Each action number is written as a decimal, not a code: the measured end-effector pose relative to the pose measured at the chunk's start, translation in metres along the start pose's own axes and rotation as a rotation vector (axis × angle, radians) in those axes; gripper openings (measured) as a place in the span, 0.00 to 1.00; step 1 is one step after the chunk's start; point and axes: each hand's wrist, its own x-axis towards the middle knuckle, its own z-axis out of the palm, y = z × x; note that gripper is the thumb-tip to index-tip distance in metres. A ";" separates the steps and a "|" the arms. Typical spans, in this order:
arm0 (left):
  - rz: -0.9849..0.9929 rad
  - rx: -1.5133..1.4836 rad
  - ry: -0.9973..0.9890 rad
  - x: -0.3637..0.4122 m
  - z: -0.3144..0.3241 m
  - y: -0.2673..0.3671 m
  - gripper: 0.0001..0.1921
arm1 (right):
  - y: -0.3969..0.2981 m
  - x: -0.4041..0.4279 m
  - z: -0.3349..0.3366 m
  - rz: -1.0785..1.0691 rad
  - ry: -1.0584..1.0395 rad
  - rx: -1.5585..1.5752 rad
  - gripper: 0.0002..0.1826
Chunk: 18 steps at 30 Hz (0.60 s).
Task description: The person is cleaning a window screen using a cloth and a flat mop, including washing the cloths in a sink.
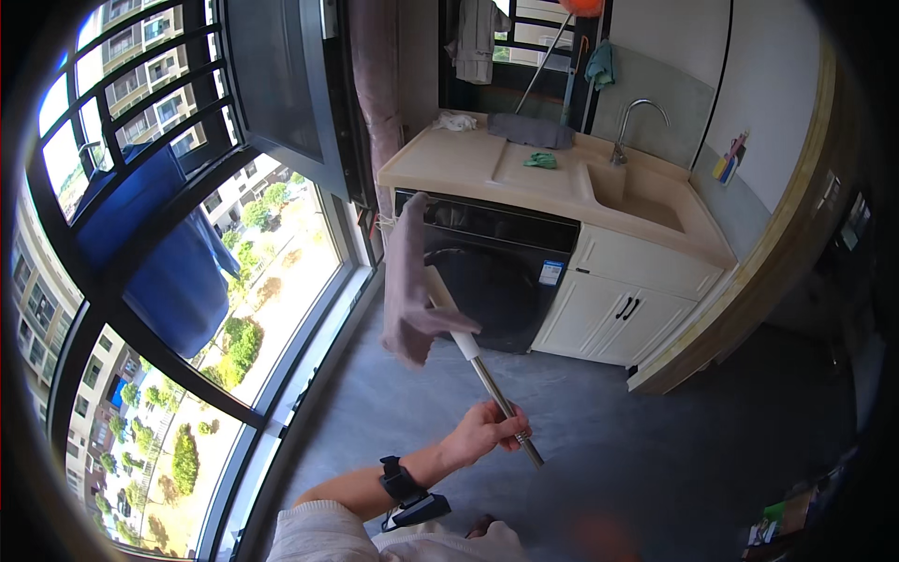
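Note:
My left hand (491, 430) is closed around the lower part of a metal pole (495, 386). The pole slants up and away to the left, ending in a white plastic head. A mauve cloth (407, 295) is draped over that head and hangs down in front of the black washing machine (484, 281). A black strap with a small device (414, 495) sits on my left wrist. My right hand is out of view.
Barred windows (260, 414) run along the left, with a blue garment (168, 260) hanging there. Ahead is a beige counter (449, 158) with a sink (642, 200), a green cloth (541, 161) and a grey cloth (530, 131). White cabinets (614, 316) stand beneath it; a wooden door frame (793, 232) rises at right.

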 end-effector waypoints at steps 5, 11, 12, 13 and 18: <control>-0.045 0.033 0.108 -0.067 -0.053 0.010 0.08 | 0.018 -0.002 0.055 0.049 -0.175 -0.081 0.12; 0.047 0.303 0.188 -0.129 -0.126 0.081 0.10 | 0.041 0.038 0.155 0.064 -0.288 -0.240 0.12; 0.057 0.332 0.152 -0.134 -0.137 0.094 0.10 | 0.049 0.052 0.172 -0.008 -0.321 -0.262 0.14; 0.070 0.362 0.115 -0.139 -0.146 0.106 0.10 | 0.055 0.064 0.187 -0.081 -0.353 -0.284 0.15; 0.156 0.375 -0.006 -0.154 -0.164 0.186 0.06 | 0.029 0.112 0.236 -0.052 -0.514 -0.235 0.11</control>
